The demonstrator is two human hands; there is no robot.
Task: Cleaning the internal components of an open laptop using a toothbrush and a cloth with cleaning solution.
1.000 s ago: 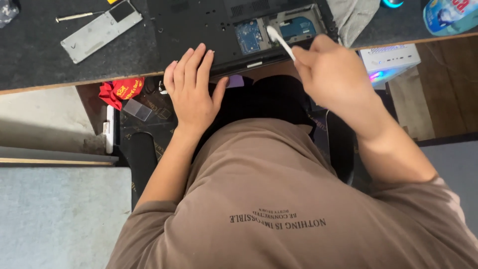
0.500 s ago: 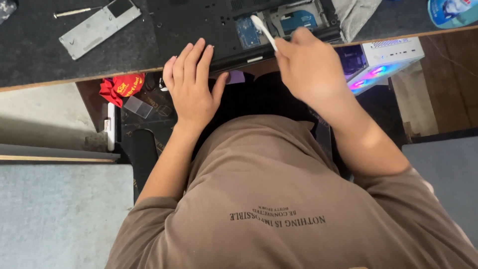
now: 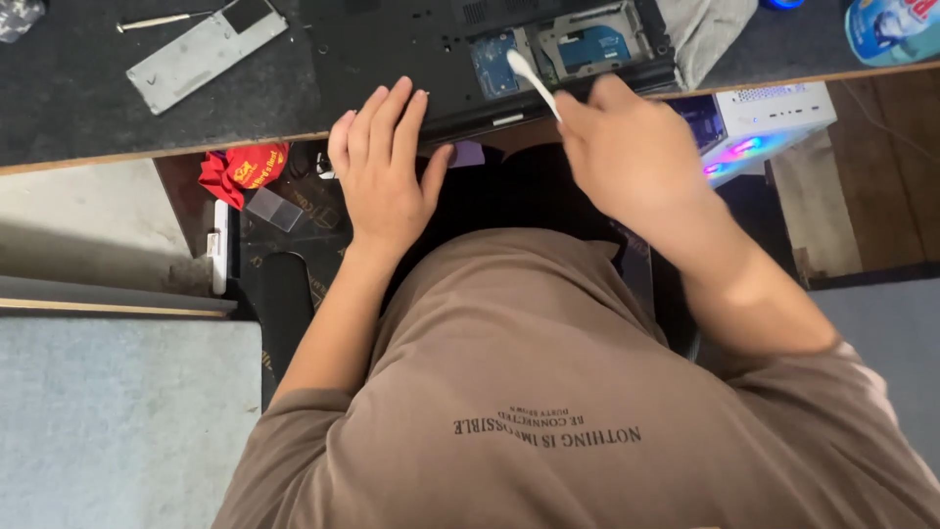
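An opened black laptop [image 3: 392,39] lies bottom-up on the dark desk mat, with a small blue circuit board [image 3: 487,54] and a drive bay [image 3: 592,44] exposed. My left hand [image 3: 382,167] rests flat on the laptop's near edge, fingers together and holding nothing. My right hand [image 3: 636,157] grips a thin white stick-like tool [image 3: 534,83]. Its rounded tip sits at the right edge of the blue circuit board. My brown shirt fills the lower part of the view.
A grey removed cover panel [image 3: 201,54] and a thin screwdriver [image 3: 162,20] lie on the mat at the left. A grey cloth [image 3: 705,34] sits right of the laptop. Under the desk are a red packet [image 3: 240,168] and a white lit computer case [image 3: 774,122].
My right hand has shifted a little to the left, carrying the white tool's tip from near the drive bay to the blue circuit board. My left hand has stayed on the laptop's edge.
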